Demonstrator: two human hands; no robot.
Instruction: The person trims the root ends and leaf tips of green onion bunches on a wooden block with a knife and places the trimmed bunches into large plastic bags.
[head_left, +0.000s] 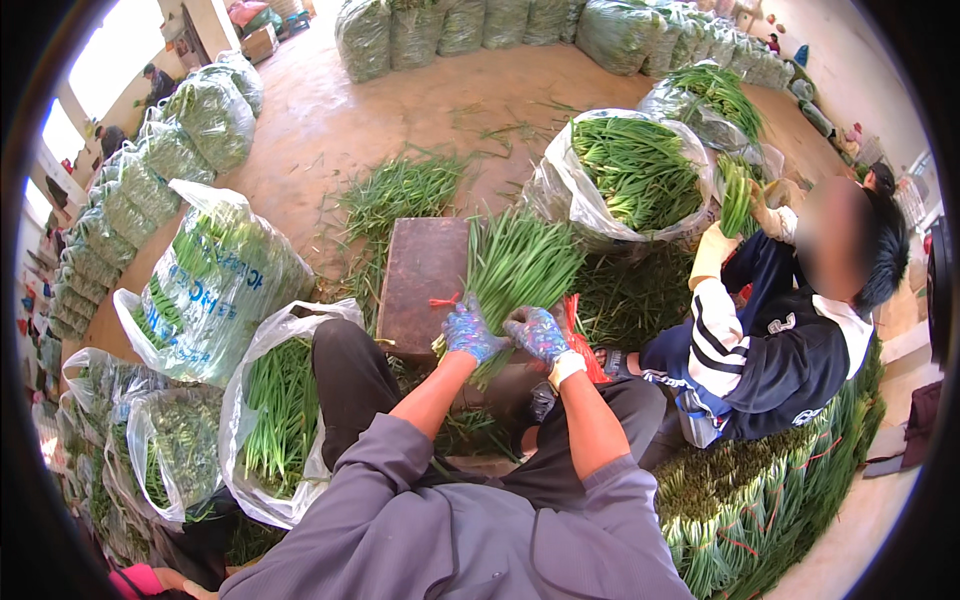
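Both my hands wear blue patterned gloves. My left hand (474, 330) grips the lower left side of a bunch of long green leafy stalks (523, 262). My right hand (538, 335) is at the lower right of the same bunch, its fingers curled by the stalks; whether they close on them I cannot tell. The bunch fans out away from me, over the right part of a dark reddish-brown board (422, 277). A red tie (444, 301) lies on the board just beyond my left hand. Several red ties (583, 341) hang in a bundle right of my right hand.
A co-worker (780, 330) sits at right, holding stalks in gloved hands. Open plastic bags of greens stand at left (289, 420) and upper right (637, 176). Loose greens (405, 187) lie on the floor beyond the board. Tied bunches (765, 502) are stacked at lower right. Filled bags (495, 22) line the back.
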